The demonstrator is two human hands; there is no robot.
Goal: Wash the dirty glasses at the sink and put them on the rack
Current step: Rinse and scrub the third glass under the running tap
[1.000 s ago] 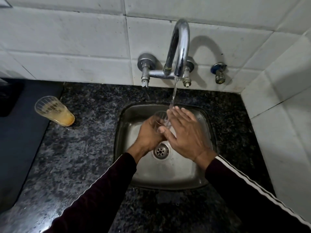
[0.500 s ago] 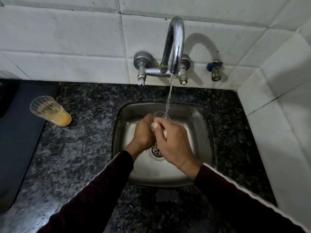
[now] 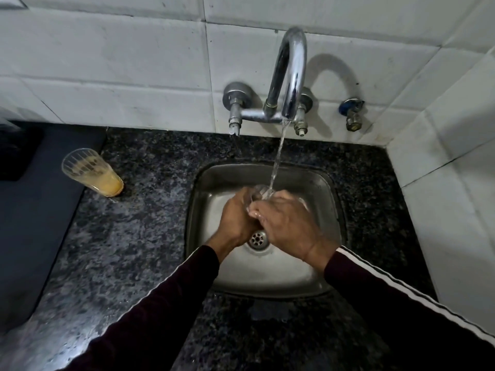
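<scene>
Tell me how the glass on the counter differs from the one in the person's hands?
The counter glass stands alone on the dark counter, untouched; the held glass is over the sink, gripped by the left hand and right hand. The counter glass holds yellowish residue; the held glass looks clear. Tap water pours onto the held glass, while none reaches the counter glass. Both are see-through tumblers.

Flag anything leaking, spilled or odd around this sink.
Besides the main stream from the spout, a thin trickle runs from the left tap valve toward the counter edge: likely a leak. Nothing else stands out.
</scene>
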